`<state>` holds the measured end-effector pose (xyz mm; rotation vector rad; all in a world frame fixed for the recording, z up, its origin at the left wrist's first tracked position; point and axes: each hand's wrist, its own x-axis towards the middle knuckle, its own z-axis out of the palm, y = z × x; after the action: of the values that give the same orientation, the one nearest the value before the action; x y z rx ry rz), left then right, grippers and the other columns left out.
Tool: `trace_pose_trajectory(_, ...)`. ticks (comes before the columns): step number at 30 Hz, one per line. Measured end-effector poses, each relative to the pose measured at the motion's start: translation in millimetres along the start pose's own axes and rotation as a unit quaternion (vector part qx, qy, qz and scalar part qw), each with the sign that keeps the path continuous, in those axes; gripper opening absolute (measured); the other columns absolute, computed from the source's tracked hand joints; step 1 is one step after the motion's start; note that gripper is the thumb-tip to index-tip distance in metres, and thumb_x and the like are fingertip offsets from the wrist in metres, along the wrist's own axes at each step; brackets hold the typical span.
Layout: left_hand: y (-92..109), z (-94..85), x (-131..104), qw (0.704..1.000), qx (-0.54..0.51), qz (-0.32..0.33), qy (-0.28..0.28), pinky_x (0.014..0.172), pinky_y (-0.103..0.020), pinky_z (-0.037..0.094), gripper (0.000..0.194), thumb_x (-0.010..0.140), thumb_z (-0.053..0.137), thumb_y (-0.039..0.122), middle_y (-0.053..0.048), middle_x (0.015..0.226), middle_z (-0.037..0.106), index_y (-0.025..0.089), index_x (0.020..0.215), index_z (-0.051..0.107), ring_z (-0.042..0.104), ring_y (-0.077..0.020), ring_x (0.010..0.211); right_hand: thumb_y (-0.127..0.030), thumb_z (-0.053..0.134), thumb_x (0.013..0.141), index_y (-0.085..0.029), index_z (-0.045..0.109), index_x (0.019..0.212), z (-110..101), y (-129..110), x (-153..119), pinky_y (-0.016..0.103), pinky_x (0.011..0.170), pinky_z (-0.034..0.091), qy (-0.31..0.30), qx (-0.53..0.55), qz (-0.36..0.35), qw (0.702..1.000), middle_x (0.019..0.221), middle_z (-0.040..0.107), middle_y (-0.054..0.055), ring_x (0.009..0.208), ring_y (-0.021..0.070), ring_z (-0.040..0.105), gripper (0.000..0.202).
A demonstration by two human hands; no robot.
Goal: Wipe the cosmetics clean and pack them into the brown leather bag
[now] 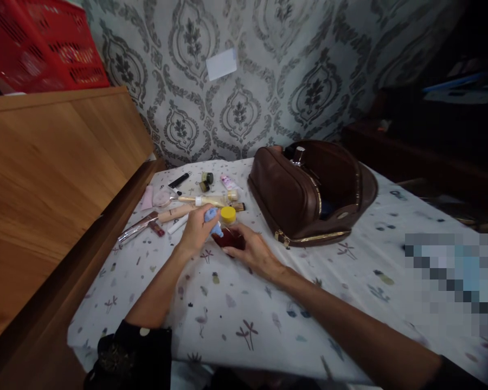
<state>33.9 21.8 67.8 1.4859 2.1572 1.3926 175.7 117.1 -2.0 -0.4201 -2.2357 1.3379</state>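
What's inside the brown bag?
In the brown bag, a silvery-topped item pokes up, and something bluish shows dimly lower down. The bag's sides and shadow hide the rest.

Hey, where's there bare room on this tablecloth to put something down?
The tablecloth is bare between your forearms, toward the near edge, and right of the brown bag, short of the pixelated patch, which hides what's there. It's crowded left of the bag, beside and beyond your left hand, with the yellow lid, pinkish tube and black stick.
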Motion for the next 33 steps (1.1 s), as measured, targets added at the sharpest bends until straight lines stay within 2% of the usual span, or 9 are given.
trace_pose_trajectory(7,-3.3,0.1,-0.1,1.0,0.016,-0.005,0.023,0.057,-0.024,0.032,0.03,0.089,0.055,0.037,0.006,0.058,0.043,0.019,0.066,0.049,0.04,-0.0107,0.058,-0.032,0.076,0.073,-0.019,0.059,0.104,1.1,-1.1,-1.8,0.04,0.082,0.049,0.007,-0.001,-0.001,1.0,0.097,0.069,0.006,0.09,0.0252,0.064,0.037)
trace_pose_trajectory(10,-4.2,-0.9,-0.6,0.999,-0.053,-0.002,0.008,0.061,-0.023,0.038,0.03,0.09,0.057,0.044,0.004,0.063,0.05,0.019,0.074,0.058,0.046,-0.0116,0.061,-0.034,0.077,0.073,-0.019,0.059,0.101,1.0,-1.6,-0.3,0.037,0.079,0.049,0.002,0.079,0.014,0.997,0.091,0.069,0.004,0.084,0.0218,0.064,0.036)
trace_pose_trajectory(13,-5.9,8.6,-2.9,0.988,-0.147,-0.014,0.035,0.067,-0.021,0.045,0.03,0.088,0.061,0.05,0.001,0.078,0.062,0.021,0.093,0.067,0.056,-0.0119,0.071,-0.041,0.079,0.071,-0.019,0.061,0.095,0.4,-3.2,2.9,0.034,0.076,0.05,-0.017,0.225,0.039,0.973,0.088,0.069,0.003,0.081,0.0192,0.064,0.037)
trace_pose_trajectory(16,-6.9,27.2,-6.0,0.951,-0.296,-0.076,0.058,0.074,-0.021,0.051,0.041,0.082,0.066,0.057,-0.001,0.09,0.069,0.023,0.105,0.068,0.064,-0.0125,0.082,-0.044,0.082,0.07,-0.018,0.064,0.096,-1.4,-5.7,4.8,0.031,0.077,0.05,-0.024,0.359,0.082,0.929,0.089,0.07,0.003,0.081,0.0173,0.065,0.041)
trace_pose_trajectory(20,-4.5,43.4,-8.6,0.863,-0.474,-0.174,-0.014,0.074,-0.027,0.056,0.055,0.067,0.078,0.06,-0.003,0.082,0.073,0.019,0.102,0.068,0.071,-0.0183,0.08,-0.043,0.084,0.069,-0.018,0.068,0.105,-6.3,-9.4,2.6,0.03,0.078,0.052,-0.058,0.486,0.124,0.863,0.094,0.071,0.003,0.084,0.0156,0.065,0.046)
trace_pose_trajectory(22,-3.5,44.0,-9.1,0.844,-0.502,-0.185,-0.034,0.07,-0.028,0.057,0.056,0.062,0.081,0.059,-0.003,0.078,0.073,0.017,0.097,0.068,0.071,-0.0192,0.077,-0.042,0.084,0.07,-0.018,0.068,0.102,-7.9,-11.4,0.8,0.027,0.069,0.053,-0.094,0.528,0.15,0.831,0.091,0.07,0.002,0.079,0.0137,0.064,0.043)
trace_pose_trajectory(26,-5.1,41.0,-9.6,0.863,-0.476,-0.171,-0.002,0.057,-0.023,0.053,0.053,0.064,0.08,0.06,-0.001,0.071,0.07,0.016,0.089,0.065,0.067,-0.0141,0.061,-0.044,0.086,0.068,-0.016,0.068,0.092,-4.9,-17.1,-1.2,0.022,0.063,0.054,-0.118,0.563,0.174,0.799,0.084,0.068,0.001,0.074,0.012,0.064,0.041)
trace_pose_trajectory(30,-7.6,40.7,-10.1,0.9,-0.379,-0.209,0.049,0.035,-0.021,0.034,0.057,0.062,0.076,0.069,0.005,0.055,0.058,0.018,0.081,0.059,0.047,-0.0078,0.037,-0.044,0.087,0.066,-0.016,0.065,0.097,1.5,-23.7,-2.8,0.021,0.059,0.054,-0.12,0.546,0.165,0.812,0.088,0.069,0.003,0.075,0.0136,0.068,0.047)
trace_pose_trajectory(33,-7.9,40.3,-10.4,0.918,-0.336,-0.203,0.059,0.034,-0.021,0.031,0.056,0.067,0.071,0.071,0.006,0.053,0.054,0.018,0.082,0.059,0.045,-0.0069,0.037,-0.039,0.087,0.068,-0.017,0.062,0.101,3.0,-26.8,-4.1,0.019,0.056,0.053,-0.113,0.544,0.17,0.814,0.092,0.069,0.003,0.075,0.0135,0.069,0.047)
